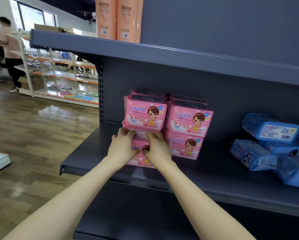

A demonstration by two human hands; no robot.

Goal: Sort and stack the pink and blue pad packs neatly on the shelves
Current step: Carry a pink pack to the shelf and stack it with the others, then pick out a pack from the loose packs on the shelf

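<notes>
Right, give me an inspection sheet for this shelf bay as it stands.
Surface: dark grey shelf, carrying all the packs.
Job's things: pink packs stacked in two columns; blue packs heaped untidily at right.
Clutter: nothing seen.
Hands: left hand and right hand both grip the lower left pink pack.
Cables: nothing seen.
Surroundings: orange bottles on the upper shelf; two people by white racks; wooden floor.

dark shelf point(197, 179) | pink packs point(186, 148) stacked left | blue packs point(254, 155) heaped right
</notes>
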